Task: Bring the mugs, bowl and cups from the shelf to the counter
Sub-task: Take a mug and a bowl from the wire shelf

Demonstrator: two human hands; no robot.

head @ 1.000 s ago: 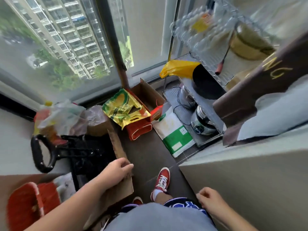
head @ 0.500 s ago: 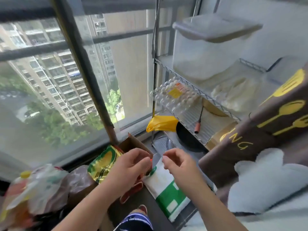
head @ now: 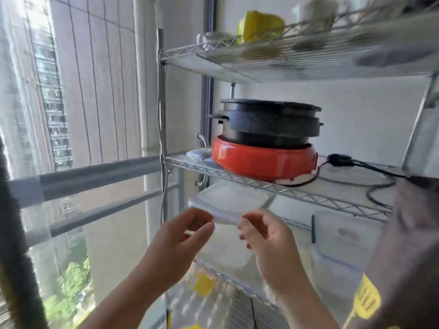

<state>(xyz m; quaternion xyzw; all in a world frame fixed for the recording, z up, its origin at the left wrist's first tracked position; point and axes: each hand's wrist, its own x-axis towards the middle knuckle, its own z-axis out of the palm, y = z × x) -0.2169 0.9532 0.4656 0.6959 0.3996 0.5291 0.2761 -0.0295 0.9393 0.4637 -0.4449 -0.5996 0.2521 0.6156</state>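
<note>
**Head view: 2 empty hands raised below the crockery shelf**

Head camera looks up at a wire shelf rack (head: 273, 185) that fills the centre and right of the frame, with a window (head: 78, 115) and its grey rails taking the left side. On the middle tier, at centre frame, a black pot (head: 270, 122) sits stacked on a red round cooker base (head: 263, 160), and a black power cord (head: 361, 163) trails off to the right. Below that tier, a clear lidded container (head: 230, 200) rests on another clear tub, just behind the fingertips.

The crockery is on the top tier (head: 237, 65), along the upper right of the frame, well above both hands. A yellow cup (head: 261, 26) stands near the upper centre and a white mug (head: 316, 15) to its right; both are blurred, and further pieces at the far upper right are too smeared to name.

Both hands are raised side by side in the lower centre, close together but apart. The left hand (head: 180, 236) is half open, fingers curled loosely toward the thumb, and holds nothing. The right hand (head: 266, 236) is likewise loosely curled and empty. Whether either fingertip touches the container lid behind them cannot be told.
</note>
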